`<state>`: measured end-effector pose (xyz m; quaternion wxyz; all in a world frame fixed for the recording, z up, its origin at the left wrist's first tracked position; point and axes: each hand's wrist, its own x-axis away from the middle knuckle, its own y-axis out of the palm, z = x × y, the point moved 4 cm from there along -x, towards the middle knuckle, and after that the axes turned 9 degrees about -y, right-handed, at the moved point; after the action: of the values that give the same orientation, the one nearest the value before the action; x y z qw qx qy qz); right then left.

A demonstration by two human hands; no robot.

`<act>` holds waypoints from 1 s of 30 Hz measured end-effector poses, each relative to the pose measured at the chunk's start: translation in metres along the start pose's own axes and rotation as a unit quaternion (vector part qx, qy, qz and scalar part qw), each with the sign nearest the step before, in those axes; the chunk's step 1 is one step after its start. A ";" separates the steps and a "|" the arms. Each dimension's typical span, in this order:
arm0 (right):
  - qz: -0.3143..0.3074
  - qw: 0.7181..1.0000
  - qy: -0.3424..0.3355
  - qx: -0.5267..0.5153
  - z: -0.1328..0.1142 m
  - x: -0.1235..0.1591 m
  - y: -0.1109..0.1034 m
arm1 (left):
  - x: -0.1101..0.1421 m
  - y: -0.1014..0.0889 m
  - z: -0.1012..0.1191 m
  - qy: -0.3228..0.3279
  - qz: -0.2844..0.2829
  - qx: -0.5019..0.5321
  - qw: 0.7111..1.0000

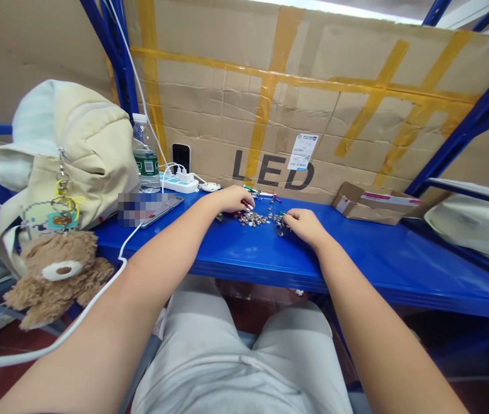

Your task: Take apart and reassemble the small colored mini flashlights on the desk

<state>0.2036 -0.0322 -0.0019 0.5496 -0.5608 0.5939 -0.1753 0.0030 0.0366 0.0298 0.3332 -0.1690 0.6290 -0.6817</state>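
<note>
My left hand (232, 199) is closed at the far side of a pile of small round metal parts (253, 219). A short red tube with a silver end (248, 205) shows at its fingertips. To the right of the pile, my right hand (308, 225) is closed, its thumb and fingers pinched beside a cluster of small dark and silver pieces (281, 225). A bit of green shows at those fingertips; what they hold is too small to name. Slim coloured pen-like tubes (262, 194) lie behind the pile, partly hidden by my left hand.
The blue table (356, 247) backs onto a taped cardboard sheet (210, 115). A small open carton (371, 202) stands at the right. On the left are a phone (162, 210) on a cable, a power strip (179, 182), a water bottle (145, 155) and a cream bag (93, 138).
</note>
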 end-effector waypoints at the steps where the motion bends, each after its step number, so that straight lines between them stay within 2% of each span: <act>1: -0.007 1.000 0.001 0.006 0.001 -0.001 0.001 | 0.000 -0.002 0.000 -0.003 0.016 -0.010 1.000; 9: -0.029 0.999 0.014 0.034 0.002 0.000 0.005 | 0.001 -0.006 -0.006 -0.053 0.042 -0.032 0.997; 13: -0.012 0.999 0.020 0.028 -0.001 0.000 0.002 | 0.000 -0.008 -0.022 -0.127 0.060 -0.044 0.989; 16: -0.010 0.999 0.020 0.025 -0.001 -0.001 0.003 | 0.003 -0.007 -0.034 -0.169 0.051 -0.046 0.983; 21: -0.006 1.000 0.005 0.023 -0.003 -0.004 0.003 | 0.005 -0.005 -0.039 -0.173 0.024 -0.062 0.983; 23: 0.010 1.000 0.006 0.026 -0.005 -0.005 0.001 | -0.003 -0.009 -0.038 -0.177 0.041 -0.080 0.980; 26: 0.049 0.998 0.010 0.032 -0.012 -0.006 -0.004 | -0.028 -0.017 -0.031 -0.187 0.078 -0.118 0.972; 28: 0.076 0.996 0.016 0.030 -0.017 -0.007 -0.007 | -0.052 -0.015 -0.025 -0.186 0.066 -0.138 0.971; 30: 0.100 0.995 0.008 0.019 -0.022 -0.007 -0.009 | -0.075 -0.005 -0.019 -0.181 0.027 -0.151 0.971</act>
<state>0.1877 -0.0375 0.0163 0.5706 -0.4866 0.6476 -0.1352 0.0435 0.1008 0.0459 0.4304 -0.3204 0.6587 -0.5275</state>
